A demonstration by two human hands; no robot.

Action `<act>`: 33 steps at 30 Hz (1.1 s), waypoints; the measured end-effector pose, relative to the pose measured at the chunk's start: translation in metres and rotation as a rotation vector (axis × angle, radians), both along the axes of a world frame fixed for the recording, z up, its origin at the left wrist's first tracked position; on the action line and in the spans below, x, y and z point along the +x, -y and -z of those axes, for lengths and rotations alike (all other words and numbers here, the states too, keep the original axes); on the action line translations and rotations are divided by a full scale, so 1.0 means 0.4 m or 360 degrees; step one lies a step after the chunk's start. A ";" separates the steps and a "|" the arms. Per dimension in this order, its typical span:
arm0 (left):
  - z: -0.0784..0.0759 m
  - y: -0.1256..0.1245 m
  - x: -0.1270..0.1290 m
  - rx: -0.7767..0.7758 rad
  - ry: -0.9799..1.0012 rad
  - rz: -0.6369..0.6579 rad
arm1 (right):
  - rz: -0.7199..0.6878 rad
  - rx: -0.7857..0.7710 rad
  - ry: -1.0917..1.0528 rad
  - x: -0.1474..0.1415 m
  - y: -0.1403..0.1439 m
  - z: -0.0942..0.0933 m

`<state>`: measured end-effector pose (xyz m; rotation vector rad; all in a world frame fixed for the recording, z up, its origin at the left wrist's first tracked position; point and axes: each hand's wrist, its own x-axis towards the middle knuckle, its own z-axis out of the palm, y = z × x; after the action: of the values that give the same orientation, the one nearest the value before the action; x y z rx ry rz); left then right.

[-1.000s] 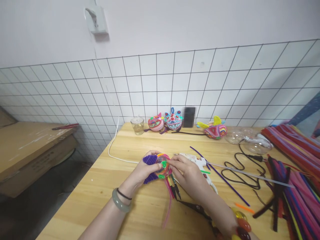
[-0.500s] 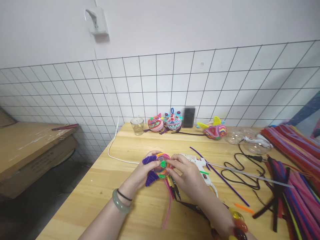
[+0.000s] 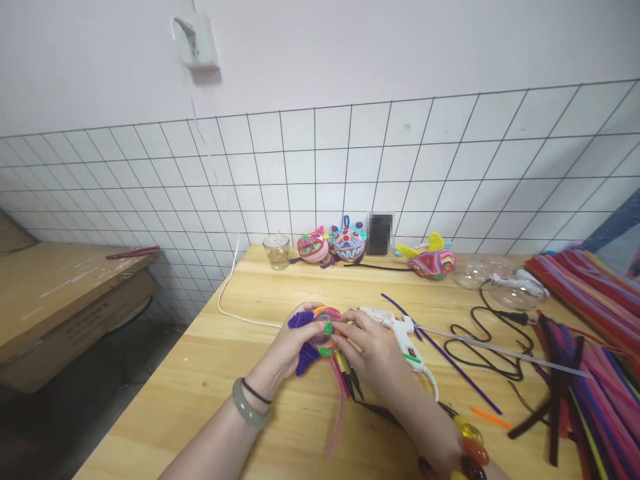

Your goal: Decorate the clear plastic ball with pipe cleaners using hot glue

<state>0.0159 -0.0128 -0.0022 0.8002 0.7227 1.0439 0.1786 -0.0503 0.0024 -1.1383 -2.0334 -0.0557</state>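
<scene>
The round purple-finned craft piece (image 3: 326, 339) is over the tabletop (image 3: 235, 380), the left hand (image 3: 290, 343) closed around it. The right hand (image 3: 371, 345), fingers bent, touches it; whether it grips, I cannot tell. Just beside lies a white glue gun (image 3: 403, 327).

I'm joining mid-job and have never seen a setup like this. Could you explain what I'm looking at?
There is no machine: you see a person's two bare hands. The pictures come from one camera worn on the head, looking forward and down. The left hand holds a round, colourful craft piece with purple fins; the fingertips of the right hand are at its side. On the wooden table, a white glue gun lies beside the right hand. Behind are a glass and three decorated figures; fuzzy coloured sticks lie at the right.
</scene>
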 end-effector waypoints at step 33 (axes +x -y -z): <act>-0.031 -0.037 -0.034 -0.0338 0.0387 -0.0256 | 0.0450 -0.0353 0.0024 0.289 0.110 0.012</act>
<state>0.0024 0.0021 0.0101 0.4283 0.6830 1.1635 0.2943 -0.0943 -0.0023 -1.5632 -1.9125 0.0212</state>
